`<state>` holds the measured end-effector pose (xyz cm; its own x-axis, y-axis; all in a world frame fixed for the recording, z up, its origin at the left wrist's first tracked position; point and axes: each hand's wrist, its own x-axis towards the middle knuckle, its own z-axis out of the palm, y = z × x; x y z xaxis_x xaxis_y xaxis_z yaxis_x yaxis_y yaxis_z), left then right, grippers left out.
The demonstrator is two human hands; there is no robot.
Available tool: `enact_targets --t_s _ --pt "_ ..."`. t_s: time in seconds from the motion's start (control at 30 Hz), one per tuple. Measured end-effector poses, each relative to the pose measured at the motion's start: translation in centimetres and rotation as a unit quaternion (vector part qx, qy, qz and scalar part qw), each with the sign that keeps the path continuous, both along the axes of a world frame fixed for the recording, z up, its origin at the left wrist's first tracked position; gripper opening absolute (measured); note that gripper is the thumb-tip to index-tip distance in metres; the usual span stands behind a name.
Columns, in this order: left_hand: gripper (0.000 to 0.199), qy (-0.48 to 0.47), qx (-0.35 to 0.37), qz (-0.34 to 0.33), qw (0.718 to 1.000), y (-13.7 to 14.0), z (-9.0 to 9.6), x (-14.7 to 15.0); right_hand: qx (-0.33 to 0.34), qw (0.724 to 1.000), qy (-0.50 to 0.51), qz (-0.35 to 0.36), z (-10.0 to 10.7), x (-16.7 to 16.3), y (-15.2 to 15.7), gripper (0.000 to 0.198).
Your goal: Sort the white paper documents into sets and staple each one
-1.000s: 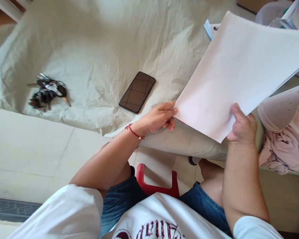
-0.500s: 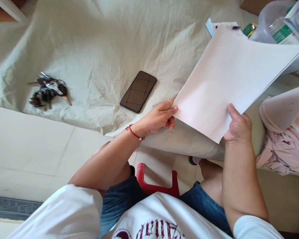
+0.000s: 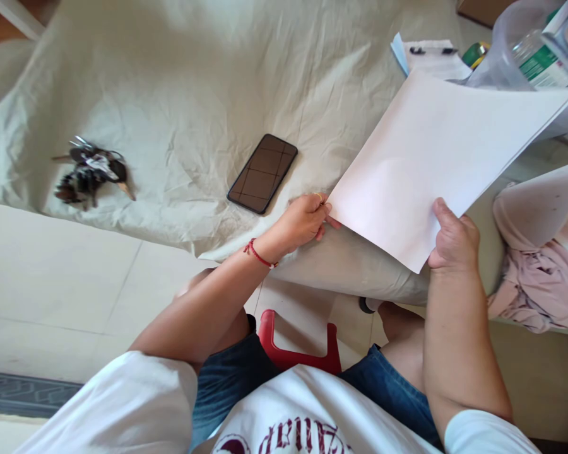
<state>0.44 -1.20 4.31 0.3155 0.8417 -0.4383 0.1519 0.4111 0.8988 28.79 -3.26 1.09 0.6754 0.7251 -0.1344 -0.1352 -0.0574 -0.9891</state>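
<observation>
Several sheets of white paper point(image 3: 435, 157) are held up over the right part of the cloth-covered surface. My right hand point(image 3: 454, 239) grips their near right edge, thumb on top and fingers hidden beneath. At the near left corner, my left hand point(image 3: 307, 217) pinches the paper, its fingers bent around the tip. A dark smartphone point(image 3: 262, 173) lies flat just beyond my left hand, apart from it. A red bracelet circles my left wrist.
A bunch of keys point(image 3: 94, 171) lies on the wrinkled cloth point(image 3: 180, 94) at left. At far right are a translucent tub point(image 3: 497, 63), a bottle point(image 3: 544, 66) and pink garments point(image 3: 544, 277). A red stool point(image 3: 303, 359) stands between my legs.
The paper's far edge has lowered toward me, uncovering more of the sheet and black pen-like item behind it. My left hand's fingers have curled in more at the corner.
</observation>
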Motion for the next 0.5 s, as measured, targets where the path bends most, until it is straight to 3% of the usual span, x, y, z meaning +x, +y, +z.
enact_targets --t_s 0.3,0.4,0.5 --pt "0.03 -0.068 -0.054 -0.019 0.996 0.6 -1.2 -1.0 0.008 1.0 0.004 -0.017 0.9 -0.4 -0.3 0.049" --pt "0.033 -0.045 -0.008 -0.025 0.999 0.7 -1.4 -1.4 0.011 1.0 0.015 -0.014 1.3 -0.5 -0.4 0.053" --pt "0.045 -0.061 0.029 0.016 0.998 0.8 -1.3 -1.5 -0.001 1.0 0.026 0.004 1.1 -0.6 -0.8 0.057"
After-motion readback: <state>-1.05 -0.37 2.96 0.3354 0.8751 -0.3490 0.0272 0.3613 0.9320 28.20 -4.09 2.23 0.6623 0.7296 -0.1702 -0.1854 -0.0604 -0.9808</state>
